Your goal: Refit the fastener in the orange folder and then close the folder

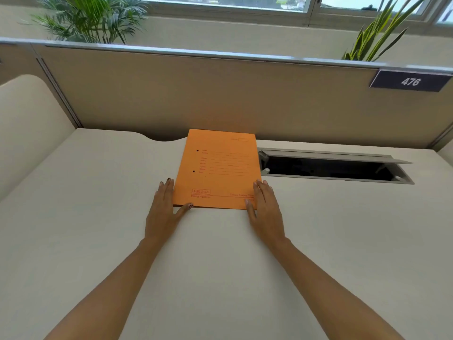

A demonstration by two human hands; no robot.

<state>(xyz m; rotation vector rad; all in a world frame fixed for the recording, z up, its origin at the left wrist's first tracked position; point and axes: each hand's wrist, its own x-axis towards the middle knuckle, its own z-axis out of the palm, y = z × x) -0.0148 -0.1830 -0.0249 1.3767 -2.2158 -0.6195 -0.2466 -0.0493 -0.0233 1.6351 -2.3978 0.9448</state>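
Orange folder (217, 169): closed and lying flat on the pale surface (98, 217), cover up, its far edge close to the surface's back edge; red printed lines and lettering on the cover, too blurred to read.
Punch holes (197, 150): two dark holes along the folder's left margin, one farther back and one nearer; whether a fastener sits in them cannot be told.
Left hand (163, 204): laid flat on the surface, fingers together and extended along the folder's left edge, thumb tip resting on the near left corner; grip apart, clasping nothing.
Right hand (266, 207): laid flat, fingers extended along the folder's right edge and overlapping the near right corner; grip apart, clasping nothing.
Cable hatch (335, 165): rectangular recess in the surface just right of the folder, near the back edge, its lid tilted up and the interior dark.
Partition (220, 94): beige panel standing behind the back edge of the surface.
Number plate (410, 81): dark plate reading "476", at the partition's upper right.
Potted plants (93, 18): green foliage beyond the partition, at left and right, below a window.
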